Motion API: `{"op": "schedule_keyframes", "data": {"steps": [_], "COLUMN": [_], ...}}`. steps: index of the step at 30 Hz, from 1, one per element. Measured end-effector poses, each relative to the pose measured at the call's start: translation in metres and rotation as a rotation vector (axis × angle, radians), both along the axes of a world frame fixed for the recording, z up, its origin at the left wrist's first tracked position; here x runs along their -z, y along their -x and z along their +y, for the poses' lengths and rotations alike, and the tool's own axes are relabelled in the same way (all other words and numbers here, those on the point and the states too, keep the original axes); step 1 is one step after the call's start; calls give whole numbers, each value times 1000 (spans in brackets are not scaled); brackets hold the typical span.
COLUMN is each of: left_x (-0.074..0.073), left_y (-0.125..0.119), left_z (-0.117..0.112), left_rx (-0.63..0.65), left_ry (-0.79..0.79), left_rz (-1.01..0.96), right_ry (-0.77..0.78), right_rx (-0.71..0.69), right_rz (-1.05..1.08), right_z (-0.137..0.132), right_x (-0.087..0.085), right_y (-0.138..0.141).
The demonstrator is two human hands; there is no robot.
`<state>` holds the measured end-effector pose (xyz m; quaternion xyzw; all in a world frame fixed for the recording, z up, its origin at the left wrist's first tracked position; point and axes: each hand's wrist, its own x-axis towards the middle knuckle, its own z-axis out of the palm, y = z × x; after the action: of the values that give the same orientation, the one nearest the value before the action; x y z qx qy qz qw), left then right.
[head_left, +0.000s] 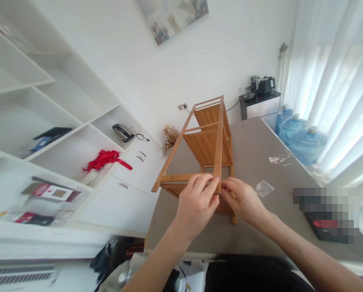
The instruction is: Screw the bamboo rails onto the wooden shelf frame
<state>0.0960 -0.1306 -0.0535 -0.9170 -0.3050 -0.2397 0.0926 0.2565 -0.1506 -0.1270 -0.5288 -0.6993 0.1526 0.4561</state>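
Observation:
A wooden shelf rack (218, 150) with slim posts and flat panels stands on the grey table, its near corner toward me. My left hand (196, 200) is closed round that corner, where a crossbar meets a post, with the thumb and fingers on the wood. Just right of the same post, my right hand (245, 200) has its fingertips pinched together against the post's side. Whatever is between those fingertips is too small and covered to make out.
On the grey table (181, 243) lie a clear plastic bag (264, 188), white scraps (277, 160) and a dark, partly blurred item (324, 219). Big blue water bottles (307, 142) stand by the curtain. White shelving (108, 202) is at left, with dried flowers (170, 136) behind the table.

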Motion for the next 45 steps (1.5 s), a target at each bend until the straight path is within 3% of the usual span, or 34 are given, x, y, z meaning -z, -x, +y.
{"op": "schedule_keyframes", "data": {"steps": [20, 45], "left_x": [-1, 2], "left_y": [-5, -5], "left_z": [6, 6], "left_rx": [23, 34], "left_ry": [25, 24], "left_rz": [-15, -16], "right_ry": [-27, -28], "right_rx": [-38, -45], "right_rz": [-16, -19], "right_z": [1, 3], "right_x": [7, 3], "right_y": [-10, -15]}}
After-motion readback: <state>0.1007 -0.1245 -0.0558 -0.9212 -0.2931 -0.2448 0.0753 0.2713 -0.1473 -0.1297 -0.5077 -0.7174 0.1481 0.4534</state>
